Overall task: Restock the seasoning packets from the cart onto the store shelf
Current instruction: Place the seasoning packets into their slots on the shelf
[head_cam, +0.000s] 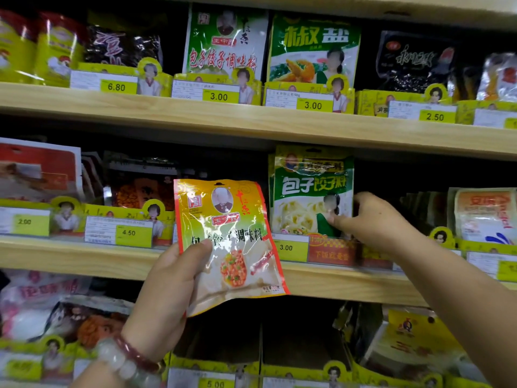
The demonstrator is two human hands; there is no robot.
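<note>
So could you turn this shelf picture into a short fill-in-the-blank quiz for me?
1. The left hand holds a yellow and ____ edged packet.
2. The right hand touches the ____ dumpling packet on the middle shelf.
3. The price tag below that packet reads ____.
4. The left wrist wears a ____.

Missing words: red; green; 3.00; bracelet

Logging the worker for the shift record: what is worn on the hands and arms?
The left hand is bare; its wrist carries two bead bracelets, one of pale whitish-green beads and a thinner dark red one. The right hand and forearm are bare: no sleeve, glove or jewellery shows.
</note>
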